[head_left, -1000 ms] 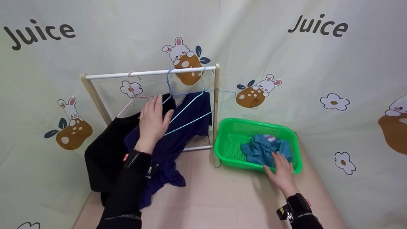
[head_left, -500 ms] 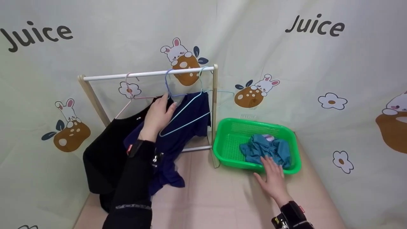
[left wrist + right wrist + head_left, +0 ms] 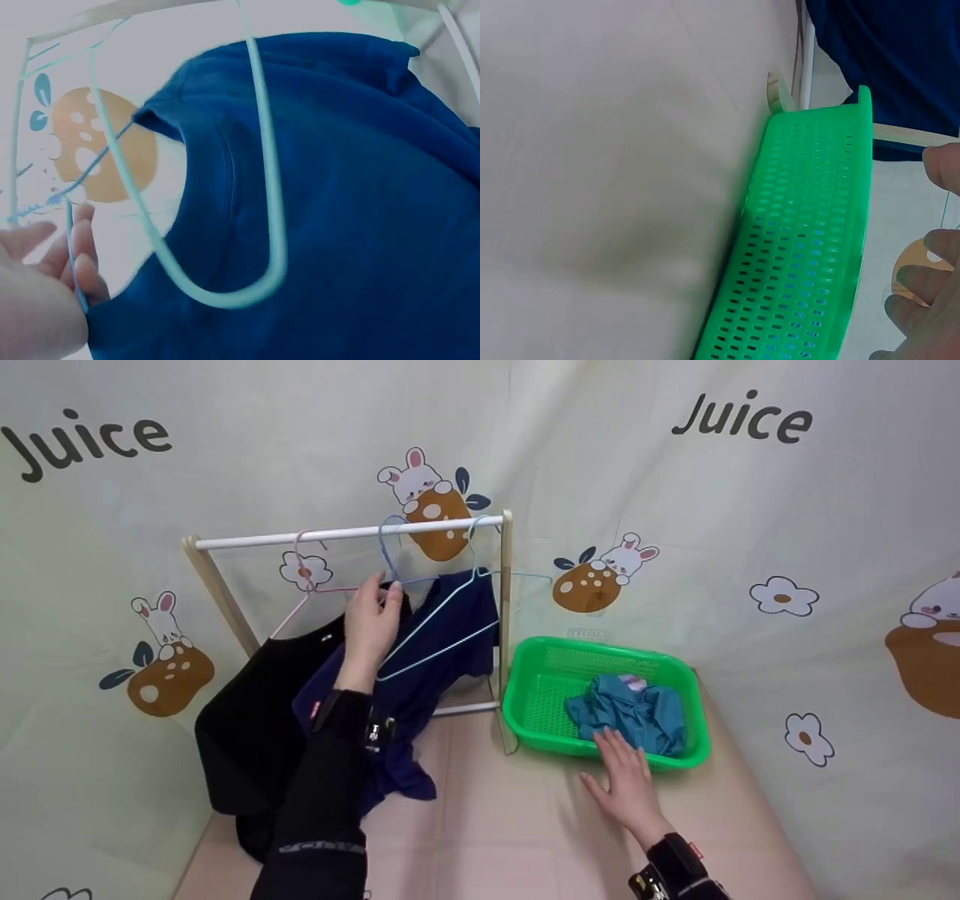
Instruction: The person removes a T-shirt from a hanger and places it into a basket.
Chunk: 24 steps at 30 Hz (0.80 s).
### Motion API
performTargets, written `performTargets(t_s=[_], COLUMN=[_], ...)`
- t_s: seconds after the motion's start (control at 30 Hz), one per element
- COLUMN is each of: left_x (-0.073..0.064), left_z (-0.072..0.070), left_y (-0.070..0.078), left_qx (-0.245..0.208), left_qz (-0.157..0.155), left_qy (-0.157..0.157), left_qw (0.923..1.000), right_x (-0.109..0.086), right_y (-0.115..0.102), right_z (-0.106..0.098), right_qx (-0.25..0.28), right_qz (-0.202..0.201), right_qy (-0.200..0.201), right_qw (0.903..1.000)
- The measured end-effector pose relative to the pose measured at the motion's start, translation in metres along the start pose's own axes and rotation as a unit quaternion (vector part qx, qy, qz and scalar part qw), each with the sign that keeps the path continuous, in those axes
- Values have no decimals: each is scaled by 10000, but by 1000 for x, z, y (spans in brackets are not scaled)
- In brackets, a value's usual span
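Note:
My left hand (image 3: 371,626) is at the neck of a blue hanger (image 3: 385,544) that hooks over the rack's white rail. In the left wrist view, thumb and fingers curl round the hanger's wire (image 3: 73,247) beside the neckline of a navy T-shirt (image 3: 360,202). That shirt hangs slanted on the blue hanger, one side lower. A bare light-blue hanger (image 3: 442,651) overlaps it in front. My right hand (image 3: 628,791) hovers with spread fingers by the near rim of a green basket (image 3: 551,744), where a crumpled teal garment (image 3: 630,712) lies. It holds nothing.
On the left of the wooden rack (image 3: 506,607), a black top (image 3: 255,720) hangs from a pink hanger (image 3: 289,619). The basket stands right of the rack on the beige tabletop (image 3: 510,817). A printed curtain (image 3: 862,510) encloses the back and sides.
My left hand has closed round the blue hanger's neck and tilted its hook leftward on the rail. My right hand has drifted left along the basket's near rim.

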<state>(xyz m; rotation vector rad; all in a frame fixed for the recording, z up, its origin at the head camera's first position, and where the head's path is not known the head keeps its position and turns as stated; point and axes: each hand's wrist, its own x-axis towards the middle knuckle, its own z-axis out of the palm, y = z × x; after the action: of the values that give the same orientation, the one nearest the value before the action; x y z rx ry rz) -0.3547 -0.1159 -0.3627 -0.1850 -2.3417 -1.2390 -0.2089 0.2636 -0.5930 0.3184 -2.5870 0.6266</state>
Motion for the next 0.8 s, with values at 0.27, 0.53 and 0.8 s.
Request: performTargets(t_s=[0.27, 0.53, 0.8], left_x=[-4, -24, -49], left_z=[-15, -10, 1], left_y=[8, -17, -50], left_qx=[-154, 451, 872], left_qz=[26, 227, 357], left_qy=[757, 887, 1118], left_qw=[9970, 9948, 9893], right_x=[-3, -1, 4], right_y=[-2, -6, -13], right_z=[6, 6, 8], right_qx=[93, 167, 302], right_qz=[-45, -48, -163], right_qy=[46, 9, 91], right_qw=[9999, 9998, 9994])
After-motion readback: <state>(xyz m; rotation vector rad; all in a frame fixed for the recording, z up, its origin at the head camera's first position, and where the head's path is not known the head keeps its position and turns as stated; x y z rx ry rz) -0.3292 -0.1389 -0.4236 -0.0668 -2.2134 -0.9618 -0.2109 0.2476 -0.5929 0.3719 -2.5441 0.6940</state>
